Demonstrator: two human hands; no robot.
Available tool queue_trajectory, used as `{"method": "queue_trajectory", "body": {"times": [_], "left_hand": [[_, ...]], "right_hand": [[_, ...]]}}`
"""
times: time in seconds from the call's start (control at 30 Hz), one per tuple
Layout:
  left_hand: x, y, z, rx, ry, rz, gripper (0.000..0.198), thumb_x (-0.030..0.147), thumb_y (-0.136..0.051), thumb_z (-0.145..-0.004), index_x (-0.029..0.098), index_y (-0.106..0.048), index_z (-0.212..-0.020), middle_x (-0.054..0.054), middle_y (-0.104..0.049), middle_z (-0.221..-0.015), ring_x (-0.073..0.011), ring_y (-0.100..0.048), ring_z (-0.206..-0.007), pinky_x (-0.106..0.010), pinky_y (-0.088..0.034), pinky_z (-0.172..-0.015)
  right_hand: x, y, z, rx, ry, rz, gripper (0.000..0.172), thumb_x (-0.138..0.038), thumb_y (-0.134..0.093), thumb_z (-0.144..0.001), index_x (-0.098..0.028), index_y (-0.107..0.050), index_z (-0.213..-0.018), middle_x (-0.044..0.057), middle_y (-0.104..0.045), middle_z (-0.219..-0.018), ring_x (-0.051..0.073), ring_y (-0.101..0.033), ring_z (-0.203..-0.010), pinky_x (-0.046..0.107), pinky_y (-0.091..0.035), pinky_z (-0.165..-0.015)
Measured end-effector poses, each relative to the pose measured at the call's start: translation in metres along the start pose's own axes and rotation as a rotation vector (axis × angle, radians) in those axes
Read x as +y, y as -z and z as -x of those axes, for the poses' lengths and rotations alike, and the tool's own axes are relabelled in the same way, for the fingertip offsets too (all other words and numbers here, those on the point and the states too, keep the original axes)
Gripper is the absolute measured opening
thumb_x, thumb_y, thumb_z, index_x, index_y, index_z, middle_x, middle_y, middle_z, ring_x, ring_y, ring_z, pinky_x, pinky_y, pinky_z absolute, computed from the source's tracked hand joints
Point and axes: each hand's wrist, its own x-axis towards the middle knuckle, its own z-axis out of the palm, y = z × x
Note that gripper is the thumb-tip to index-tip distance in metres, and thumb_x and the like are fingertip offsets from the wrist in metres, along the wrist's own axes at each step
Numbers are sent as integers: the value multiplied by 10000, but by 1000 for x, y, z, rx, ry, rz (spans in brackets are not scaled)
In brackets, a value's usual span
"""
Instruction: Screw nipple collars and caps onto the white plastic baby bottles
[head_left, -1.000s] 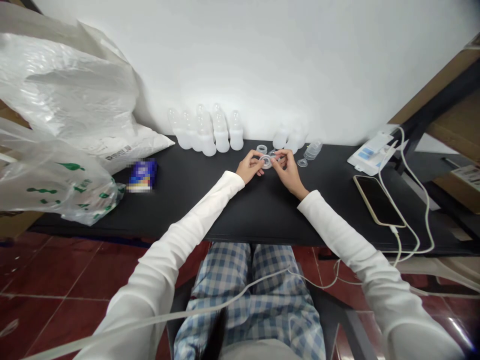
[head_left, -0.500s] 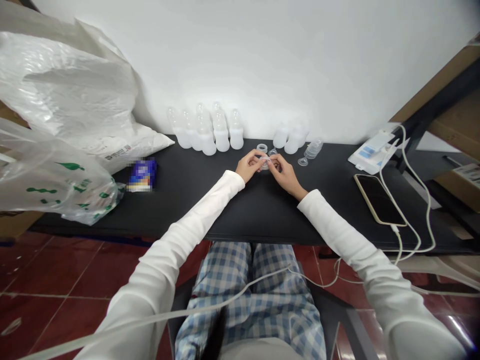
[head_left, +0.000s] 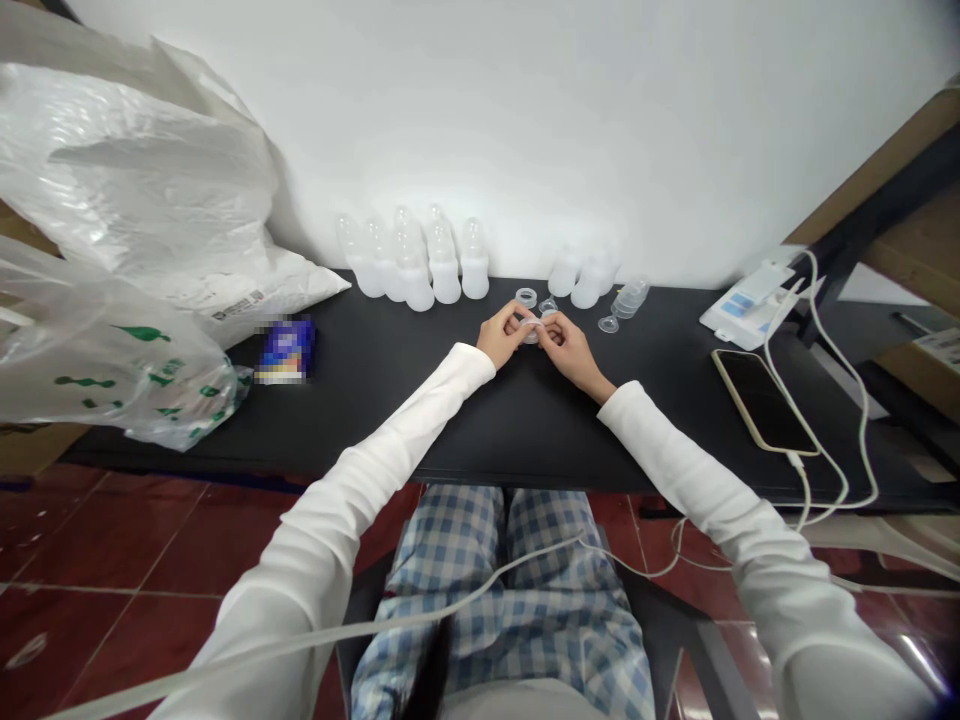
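The left hand (head_left: 501,338) pinches a clear ring (head_left: 531,336) between thumb and fingers, and the right hand (head_left: 568,349) grips it from the other side. Fingers hide part of the ring, which is just above or on the black table (head_left: 517,430); I cannot tell which. The fingertips of the two hands nearly meet over it.

Just beyond the hands, a spare ring (head_left: 526,297) lies flat, with a clear teat (head_left: 547,304) beside it, close to the right hand. Farther right, another teat (head_left: 608,325) sits next to a leaning stack of clear pieces (head_left: 630,298). Behind these, near the wall (head_left: 525,130), stand uncapped bottles (head_left: 586,288).

To the left, a group of white bottles (head_left: 418,290) with clear domed covers stands upright near the wall. Well to the left lie a blue packet (head_left: 286,350), its print blurred, a printed plastic bag (head_left: 135,365) and a large white bag (head_left: 142,170). On the far right, a phone (head_left: 765,402) with a white cable (head_left: 804,490) plugged in lies near a white box (head_left: 746,305).
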Motion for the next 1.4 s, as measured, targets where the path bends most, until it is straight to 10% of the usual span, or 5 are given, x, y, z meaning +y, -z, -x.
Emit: {"method": "queue_trajectory", "body": {"times": [0.57,1.4], "left_hand": [[-7,-11,-3,22,133,143,255,86,-766,-782,182,-611,-960,69,-616,-688,-79,-629,-586,-221,-539,-647],[-6,1,-4,-39,-65,72,196,236,-739,-844,191,-657,-1016,11,-689,-827,-85,-633,-682,-245,-588,-751]], "right_hand": [[3,7,-3,77,-66,42,453,-681,-660,-835,-234,-583,-841,-3,-678,-724,157,-629,-661,323,-520,-710],[9,3,-5,21,18,-28,573,-743,-736,-756,-267,-525,-995,7,-690,-870,175,-654,-790,324,-515,-689]]}}
